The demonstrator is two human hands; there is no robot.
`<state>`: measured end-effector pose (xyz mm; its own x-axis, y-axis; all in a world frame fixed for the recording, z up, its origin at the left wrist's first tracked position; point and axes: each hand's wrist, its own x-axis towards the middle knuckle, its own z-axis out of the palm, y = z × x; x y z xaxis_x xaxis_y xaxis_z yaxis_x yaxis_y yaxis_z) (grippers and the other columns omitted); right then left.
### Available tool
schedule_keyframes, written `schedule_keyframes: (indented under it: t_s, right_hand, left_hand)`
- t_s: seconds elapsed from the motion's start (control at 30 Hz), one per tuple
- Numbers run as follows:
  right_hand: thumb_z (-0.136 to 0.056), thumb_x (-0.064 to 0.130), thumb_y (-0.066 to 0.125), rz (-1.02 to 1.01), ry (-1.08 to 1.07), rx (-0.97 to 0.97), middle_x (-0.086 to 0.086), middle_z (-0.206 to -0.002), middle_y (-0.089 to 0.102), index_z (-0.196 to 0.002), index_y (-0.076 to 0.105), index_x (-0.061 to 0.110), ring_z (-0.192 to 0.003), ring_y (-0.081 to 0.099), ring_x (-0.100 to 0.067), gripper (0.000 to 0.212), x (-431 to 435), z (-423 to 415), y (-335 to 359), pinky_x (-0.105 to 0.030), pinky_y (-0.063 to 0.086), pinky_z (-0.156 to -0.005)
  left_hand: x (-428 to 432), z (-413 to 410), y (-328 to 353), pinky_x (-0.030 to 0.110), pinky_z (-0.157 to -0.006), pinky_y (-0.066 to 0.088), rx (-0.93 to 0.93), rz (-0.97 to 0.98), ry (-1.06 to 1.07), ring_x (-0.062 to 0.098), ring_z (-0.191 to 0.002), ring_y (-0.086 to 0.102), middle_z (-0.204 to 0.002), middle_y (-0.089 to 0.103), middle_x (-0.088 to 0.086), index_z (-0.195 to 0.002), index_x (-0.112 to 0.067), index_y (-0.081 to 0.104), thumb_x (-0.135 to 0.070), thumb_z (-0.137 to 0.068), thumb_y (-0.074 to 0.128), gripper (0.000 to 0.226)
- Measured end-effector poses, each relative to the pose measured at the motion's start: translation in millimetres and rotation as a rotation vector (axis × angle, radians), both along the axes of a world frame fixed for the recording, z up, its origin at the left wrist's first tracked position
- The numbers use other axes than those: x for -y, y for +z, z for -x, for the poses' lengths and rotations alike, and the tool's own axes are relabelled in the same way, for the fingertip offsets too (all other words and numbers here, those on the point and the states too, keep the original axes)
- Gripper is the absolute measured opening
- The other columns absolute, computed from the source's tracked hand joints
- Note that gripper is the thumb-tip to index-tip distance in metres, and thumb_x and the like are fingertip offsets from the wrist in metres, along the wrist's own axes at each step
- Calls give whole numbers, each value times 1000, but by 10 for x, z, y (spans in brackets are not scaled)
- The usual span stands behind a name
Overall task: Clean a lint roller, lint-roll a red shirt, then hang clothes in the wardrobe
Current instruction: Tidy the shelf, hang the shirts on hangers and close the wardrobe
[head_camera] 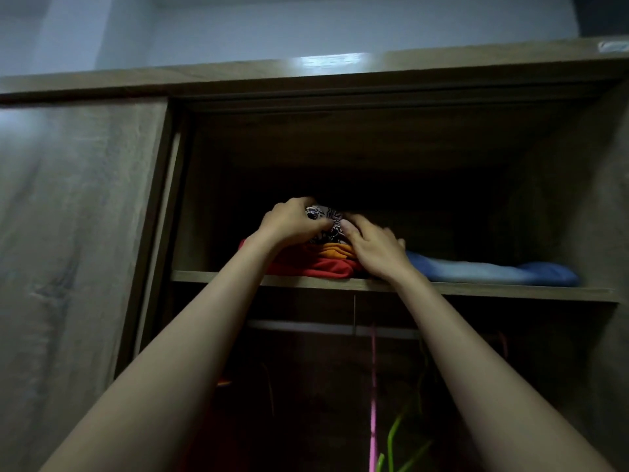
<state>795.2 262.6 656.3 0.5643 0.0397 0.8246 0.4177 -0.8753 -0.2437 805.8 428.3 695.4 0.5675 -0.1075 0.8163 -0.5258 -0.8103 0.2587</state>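
Note:
Both my arms reach up to the wardrobe's upper shelf [476,291]. A small stack of folded clothes sits there: a red garment [316,267] at the bottom, an orange one [335,250] on it, and a black-and-white patterned cloth [325,219] on top. My left hand [289,221] grips the patterned cloth from the left with curled fingers. My right hand [372,247] holds the cloth's right side, thumb against it, fingers curled over the stack. Most of the patterned cloth is hidden by my hands.
Folded blue jeans [490,270] lie on the shelf to the right of the stack. Below the shelf runs a hanging rail [306,326] with a pink hanger [373,386] and green hangers [396,434]. The wardrobe's sliding door [78,233] stands at the left.

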Motion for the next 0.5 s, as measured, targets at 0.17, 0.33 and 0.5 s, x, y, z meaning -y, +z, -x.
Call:
schedule_keyframes:
  t_s: [0.17, 0.33, 0.5]
  right_hand:
    - [-100, 45, 31, -40, 16, 66, -6, -142, 49, -143, 36, 28, -133, 39, -30, 47, 1, 0, -13, -51, 25, -104]
    - [-100, 48, 25, -125, 14, 126, -11, -132, 55, -136, 44, 24, -124, 46, -32, 47, -23, -7, -42, -48, 32, -100]
    - [-97, 57, 15, -192, 71, 64, -6, -136, 55, -142, 34, 28, -130, 43, -34, 57, -53, 75, -20, -54, 23, -109]
  left_hand:
    - [-22, -92, -146, 36, -88, 51, 229, 95, -194, 14, -101, 65, -106, 70, -11, -110, -32, 63, -42, -84, 67, 28]
    - [-43, -181, -310, 24, -87, 52, 394, 383, -558, -2, -94, 64, -101, 68, -13, -110, -21, 64, -24, -89, 66, 21]
    - [-85, -77, -352, 27, -85, 55, 302, 588, -853, 9, -98, 66, -106, 69, -2, -110, -14, 64, -16, -91, 64, 19]
